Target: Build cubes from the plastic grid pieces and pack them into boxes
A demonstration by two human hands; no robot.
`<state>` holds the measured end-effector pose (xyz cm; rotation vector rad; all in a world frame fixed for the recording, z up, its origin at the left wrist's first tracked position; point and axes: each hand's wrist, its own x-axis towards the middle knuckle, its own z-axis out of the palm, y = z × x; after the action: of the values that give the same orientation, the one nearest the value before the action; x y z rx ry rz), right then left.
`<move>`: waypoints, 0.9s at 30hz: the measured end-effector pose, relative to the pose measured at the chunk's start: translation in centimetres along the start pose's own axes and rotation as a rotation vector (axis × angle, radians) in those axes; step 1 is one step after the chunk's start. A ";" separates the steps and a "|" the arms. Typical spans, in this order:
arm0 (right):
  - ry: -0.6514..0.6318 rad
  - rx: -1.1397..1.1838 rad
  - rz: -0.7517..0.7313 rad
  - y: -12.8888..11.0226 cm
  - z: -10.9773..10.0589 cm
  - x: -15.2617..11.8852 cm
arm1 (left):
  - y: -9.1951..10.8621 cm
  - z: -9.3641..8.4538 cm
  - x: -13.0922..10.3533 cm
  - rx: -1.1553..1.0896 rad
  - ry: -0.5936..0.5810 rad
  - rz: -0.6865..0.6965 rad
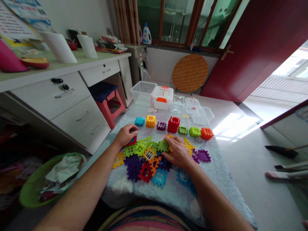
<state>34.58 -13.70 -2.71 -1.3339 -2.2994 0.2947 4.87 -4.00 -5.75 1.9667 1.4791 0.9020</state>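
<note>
My left hand (125, 135) rests with curled fingers at the left of a heap of plastic interlocking tiles. A red and blue tile (132, 141) shows just under it; what lies inside the fingers is hidden. My right hand (179, 150) has its thumb and fingers around a green square tile (163, 146) on the heap. Nearby lie a yellow window tile (149, 154), a red window tile (145, 172), light blue tiles (159, 177) and dark purple tiles (133, 166). Beyond the hands runs a row of stacks, including yellow (150, 121), red (173, 124) and orange (207, 133).
Clear plastic boxes (143, 93) line the far edge of the cloth-covered table (216, 173), one with an orange-latched lid (163, 93). Left are a desk with drawers (69, 109), a red stool (113, 107) and a green basket (26, 195). A round wooden board (190, 72) leans behind.
</note>
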 end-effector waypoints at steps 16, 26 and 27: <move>-0.211 -0.219 0.110 -2.6 -1.7 2.8 | -0.8 0.3 0.0 -0.078 0.030 -0.004; -0.194 -0.190 0.098 -2.6 -2.5 2.5 | -0.8 0.3 -0.1 -0.080 0.021 -0.011; -0.176 -0.171 0.096 -2.2 -3.2 2.1 | -0.8 0.3 -0.1 -0.081 0.020 -0.011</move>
<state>33.64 -13.15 1.57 -1.5626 -2.4554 0.2609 4.60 -3.86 -6.57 1.8951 1.4401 0.9645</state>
